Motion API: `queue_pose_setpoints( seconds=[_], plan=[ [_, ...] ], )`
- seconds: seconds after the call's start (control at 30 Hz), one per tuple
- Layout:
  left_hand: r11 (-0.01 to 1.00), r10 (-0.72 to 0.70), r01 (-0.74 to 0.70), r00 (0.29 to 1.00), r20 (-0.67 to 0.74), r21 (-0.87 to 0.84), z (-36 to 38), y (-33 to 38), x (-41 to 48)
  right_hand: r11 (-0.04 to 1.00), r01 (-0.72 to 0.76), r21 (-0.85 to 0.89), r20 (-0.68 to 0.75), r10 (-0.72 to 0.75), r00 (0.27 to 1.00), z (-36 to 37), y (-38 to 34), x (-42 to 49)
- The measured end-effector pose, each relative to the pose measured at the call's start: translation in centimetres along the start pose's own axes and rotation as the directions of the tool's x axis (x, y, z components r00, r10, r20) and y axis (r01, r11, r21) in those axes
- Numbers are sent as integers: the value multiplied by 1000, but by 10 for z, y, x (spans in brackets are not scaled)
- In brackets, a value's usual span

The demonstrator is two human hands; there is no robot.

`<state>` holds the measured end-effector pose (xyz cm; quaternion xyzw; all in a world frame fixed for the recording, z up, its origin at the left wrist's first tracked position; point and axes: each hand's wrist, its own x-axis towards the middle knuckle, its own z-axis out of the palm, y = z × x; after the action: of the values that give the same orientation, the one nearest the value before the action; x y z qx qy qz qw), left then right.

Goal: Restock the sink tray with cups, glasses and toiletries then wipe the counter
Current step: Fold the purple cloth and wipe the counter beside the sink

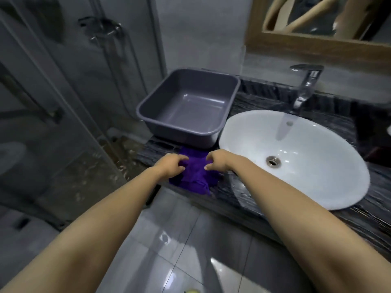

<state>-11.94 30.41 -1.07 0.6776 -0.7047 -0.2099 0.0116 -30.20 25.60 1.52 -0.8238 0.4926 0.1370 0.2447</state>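
- Head view: both bare arms reach forward to a purple cloth [195,174] bunched on the dark marbled bench [249,197], at its front edge
- left hand [171,164] has its grip pinched on the cloth's left side
- right hand [219,160] has its grip pinched on the right side
- grey plastic tub [148,108] stands just behind the cloth, with nothing in it
- white basin [317,187] sits to the right under a chrome tap [305,87]

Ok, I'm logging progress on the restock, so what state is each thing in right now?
Grey tub: empty, upright on the counter.
Purple cloth: bunched at the counter edge, gripped by both hands.
Left hand: closed on the cloth.
Right hand: closed on the cloth.
Sink: empty.
Faucet: no water running.
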Motion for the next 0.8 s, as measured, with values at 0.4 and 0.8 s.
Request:
queue_pose_setpoints(
  seconds=[0.4, 0.8],
  plan=[
    [1000, -24, 24, 985, -174, -4, 56, -28, 16, 998, 40, -39, -430, -53, 901, 86, -10, 41],
    [999, -24, 30, 989, -144, 41, 59, -14, 4, 968, 75, 238, -482, 51, 875, 101, -8, 22]
  ],
)
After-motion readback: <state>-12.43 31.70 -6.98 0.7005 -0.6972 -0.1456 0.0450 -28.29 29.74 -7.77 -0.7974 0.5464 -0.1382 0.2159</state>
